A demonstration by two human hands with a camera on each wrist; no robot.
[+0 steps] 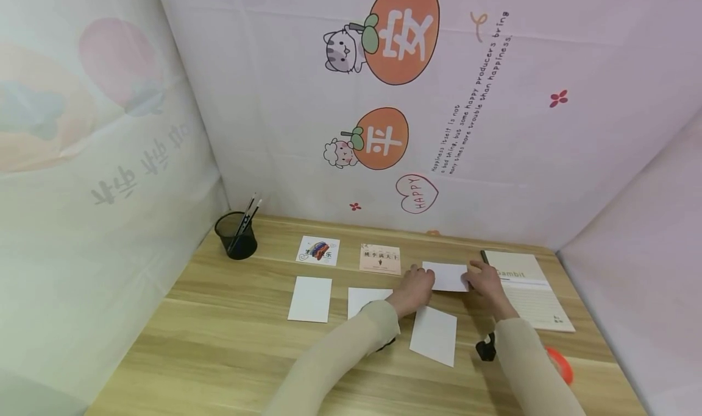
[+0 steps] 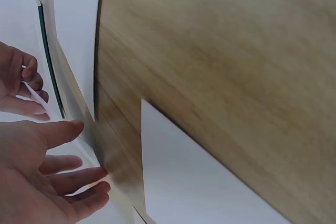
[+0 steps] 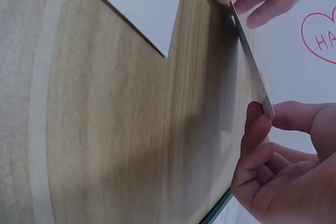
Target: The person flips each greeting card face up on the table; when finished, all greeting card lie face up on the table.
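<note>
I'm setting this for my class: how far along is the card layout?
Apparently done: the doodled card and the pink card lie print up at the back. In hand: a white card, its right edge pinched by the right hand, the left hand at its left edge. Probably left: three other white cards, no print showing.

Small desk nook, study or office type; can't tell which. Wood-grain desktop (image 1: 219,343) boxed in by pale walls. Back wall (image 1: 274,99) looks like wrinkled printed cloth: cartoon oranges with Chinese characters, slanted English lines about happiness, a red HAPPY heart (image 1: 417,193). Left wall (image 1: 164,215) carries fainter prints; right wall (image 1: 647,251) plain where visible. Desk stationery: black mesh cup (image 1: 238,242) with pens in back left corner, "Gambit" pad (image 1: 540,309) at right, several blank white cards (image 1: 445,276), two printed cards (image 1: 318,250).
</note>
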